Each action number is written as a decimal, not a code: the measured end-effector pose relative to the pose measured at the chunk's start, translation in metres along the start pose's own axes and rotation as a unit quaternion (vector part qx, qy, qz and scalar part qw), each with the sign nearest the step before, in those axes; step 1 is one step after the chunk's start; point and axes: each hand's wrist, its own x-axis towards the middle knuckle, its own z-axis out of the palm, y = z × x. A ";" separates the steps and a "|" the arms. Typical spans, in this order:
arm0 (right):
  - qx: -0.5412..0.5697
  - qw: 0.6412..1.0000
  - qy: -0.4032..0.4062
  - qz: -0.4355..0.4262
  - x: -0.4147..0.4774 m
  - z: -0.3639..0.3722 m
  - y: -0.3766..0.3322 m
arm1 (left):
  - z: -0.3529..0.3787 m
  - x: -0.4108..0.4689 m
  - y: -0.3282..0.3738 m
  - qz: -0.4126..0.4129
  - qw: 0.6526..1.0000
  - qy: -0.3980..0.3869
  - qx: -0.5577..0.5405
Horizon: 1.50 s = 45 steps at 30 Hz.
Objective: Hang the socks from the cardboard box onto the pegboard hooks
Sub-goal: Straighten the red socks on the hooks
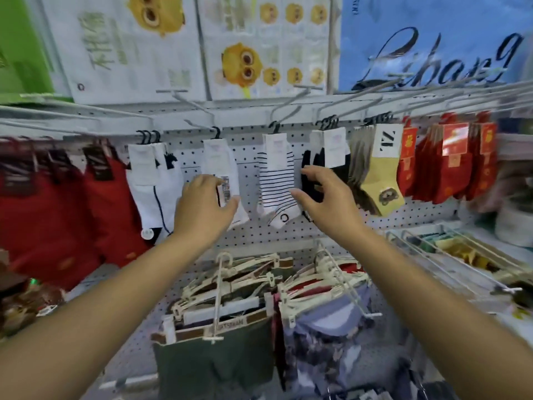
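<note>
Left hand [202, 206] pinches a white barcode-labelled sock [230, 171] beside a black-striped sock [275, 180].

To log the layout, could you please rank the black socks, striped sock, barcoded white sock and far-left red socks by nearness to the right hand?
1. black socks, behind the right hand
2. striped sock, just left
3. barcoded white sock, further left
4. red socks, far left
</note>
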 end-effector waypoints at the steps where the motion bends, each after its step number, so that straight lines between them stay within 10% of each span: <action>1: -0.008 1.000 -0.001 0.001 0.006 0.010 -0.006 | -0.006 0.007 -0.011 0.013 1.000 -0.001 0.005; 10: -0.255 0.965 -0.038 -0.036 0.072 0.056 -0.007 | -0.005 0.063 -0.050 0.200 0.965 -0.053 0.161; 24: -0.290 0.950 -0.026 -0.114 0.088 0.069 0.020 | 0.016 0.085 -0.060 0.201 0.966 -0.042 0.157; 34: -0.050 0.975 0.049 -0.211 0.072 0.111 -0.045 | -0.014 0.013 -0.102 0.118 0.948 0.295 0.016; 45: 0.195 0.963 -0.183 0.028 0.112 0.207 -0.136 | -0.068 0.042 -0.159 -0.032 0.972 0.195 -0.128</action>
